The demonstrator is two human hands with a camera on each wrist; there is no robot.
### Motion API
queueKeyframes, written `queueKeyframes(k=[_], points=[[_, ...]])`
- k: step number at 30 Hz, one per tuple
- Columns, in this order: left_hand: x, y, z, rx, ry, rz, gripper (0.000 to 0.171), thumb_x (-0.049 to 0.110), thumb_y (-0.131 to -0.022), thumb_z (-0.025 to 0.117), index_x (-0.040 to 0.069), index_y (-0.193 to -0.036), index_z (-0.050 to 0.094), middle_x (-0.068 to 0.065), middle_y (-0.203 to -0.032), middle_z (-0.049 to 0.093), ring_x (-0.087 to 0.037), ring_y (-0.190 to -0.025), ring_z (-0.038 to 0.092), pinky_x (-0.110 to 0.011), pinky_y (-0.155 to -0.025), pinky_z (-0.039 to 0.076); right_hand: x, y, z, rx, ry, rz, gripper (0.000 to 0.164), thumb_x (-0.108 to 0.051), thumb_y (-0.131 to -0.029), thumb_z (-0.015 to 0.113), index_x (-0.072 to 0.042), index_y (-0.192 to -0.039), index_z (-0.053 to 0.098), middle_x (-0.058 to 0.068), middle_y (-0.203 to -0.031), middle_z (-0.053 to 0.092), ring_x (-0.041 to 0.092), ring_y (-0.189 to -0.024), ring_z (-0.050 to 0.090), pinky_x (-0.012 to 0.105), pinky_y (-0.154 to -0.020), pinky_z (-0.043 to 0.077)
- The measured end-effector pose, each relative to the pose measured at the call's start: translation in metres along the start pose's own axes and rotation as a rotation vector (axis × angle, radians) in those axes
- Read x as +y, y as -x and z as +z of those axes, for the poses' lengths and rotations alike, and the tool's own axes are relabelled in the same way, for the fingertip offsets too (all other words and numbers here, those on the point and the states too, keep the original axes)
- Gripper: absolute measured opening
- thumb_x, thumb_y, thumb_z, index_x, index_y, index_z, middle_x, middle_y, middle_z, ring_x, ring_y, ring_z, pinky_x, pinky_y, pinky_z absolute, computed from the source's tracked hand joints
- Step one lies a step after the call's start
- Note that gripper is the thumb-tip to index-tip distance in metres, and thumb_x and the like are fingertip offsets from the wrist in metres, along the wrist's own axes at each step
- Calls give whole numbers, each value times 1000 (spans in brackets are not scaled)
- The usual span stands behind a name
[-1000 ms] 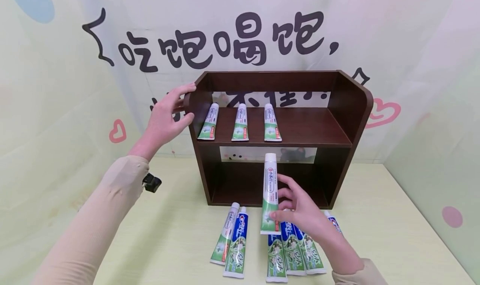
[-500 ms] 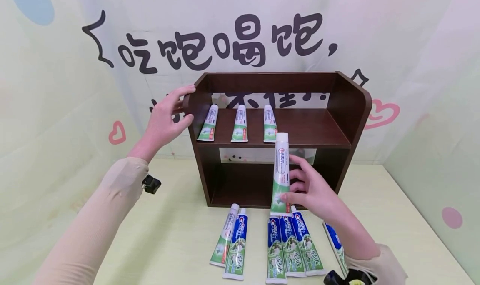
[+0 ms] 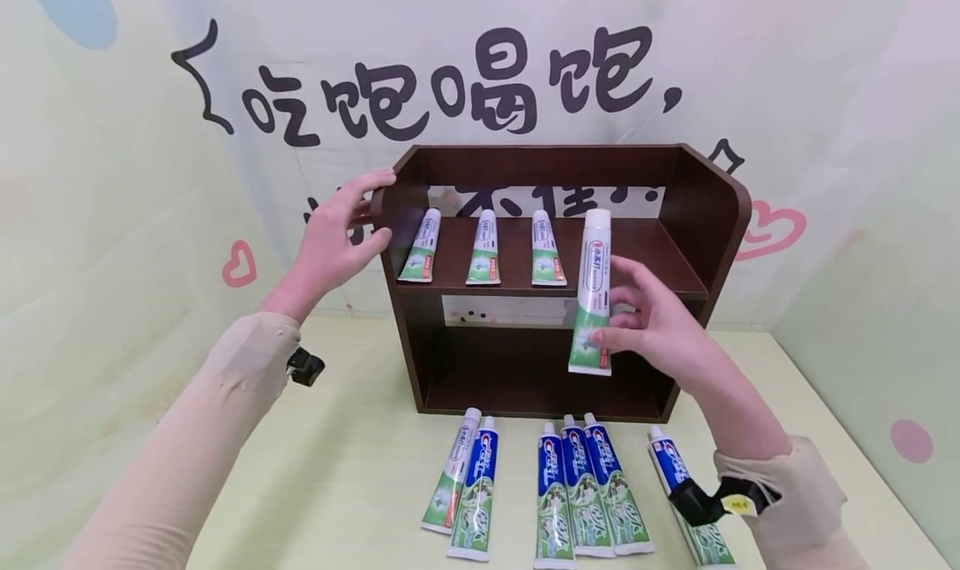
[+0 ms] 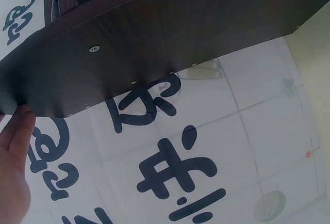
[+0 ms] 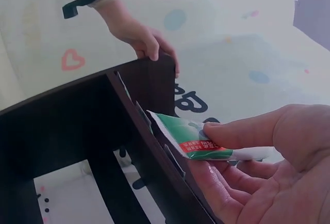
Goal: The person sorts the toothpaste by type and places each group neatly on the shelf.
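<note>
A white and green toothpaste tube (image 3: 591, 295) is pinched, cap up, between the thumb and fingers of my right hand (image 3: 660, 324), in front of the right part of the upper shelf. The right wrist view shows the tube's flat green end (image 5: 191, 135) under the thumb. My left hand (image 3: 337, 224) holds the upper left side panel of the dark brown shelf rack (image 3: 555, 290); in the left wrist view its fingers (image 4: 20, 131) touch the panel's outer face. On the upper shelf lean three matching tubes, left (image 3: 422, 247), middle (image 3: 484, 247) and right (image 3: 548, 248).
On the table (image 3: 337, 453) lie another white and green tube (image 3: 454, 470) and a blue and green tube (image 3: 476, 491) beside it. Several more blue and green tubes (image 3: 555, 499) lie to the right, one (image 3: 667, 453) partly behind the right wrist's camera. A printed backdrop (image 3: 300, 45) hangs behind.
My right hand has lifted the white and green tube up and to the right, from before the lower compartment to the upper shelf's height. The left hand stays at the side panel.
</note>
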State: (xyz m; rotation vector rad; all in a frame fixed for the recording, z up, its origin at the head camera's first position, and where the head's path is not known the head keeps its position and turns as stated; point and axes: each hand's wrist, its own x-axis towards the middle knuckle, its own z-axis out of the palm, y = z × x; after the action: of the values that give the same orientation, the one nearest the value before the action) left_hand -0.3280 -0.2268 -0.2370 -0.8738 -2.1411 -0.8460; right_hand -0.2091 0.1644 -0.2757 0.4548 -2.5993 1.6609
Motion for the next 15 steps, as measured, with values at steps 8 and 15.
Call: queueKeyframes(k=[8, 15], points=[[7, 0, 1, 13, 6, -11, 59, -3, -84, 67, 13, -139, 54, -2, -149, 52, -29, -115, 67, -7, -93, 48, 2, -21, -18, 52, 21, -18, 88, -12, -89, 71, -27, -158, 19, 17, -134, 57, 25, -109, 63, 19, -89, 55], [33, 1, -3, 10, 21, -11, 53, -5, -85, 62, 1, -137, 53, -15, -147, 52, -39, -115, 65, -8, -95, 48, 4, -42, -33, 73, 46, -26, 86, -16, -90, 70, -28, -158, 18, 15, -137, 55, 21, -111, 61, 18, -92, 54]])
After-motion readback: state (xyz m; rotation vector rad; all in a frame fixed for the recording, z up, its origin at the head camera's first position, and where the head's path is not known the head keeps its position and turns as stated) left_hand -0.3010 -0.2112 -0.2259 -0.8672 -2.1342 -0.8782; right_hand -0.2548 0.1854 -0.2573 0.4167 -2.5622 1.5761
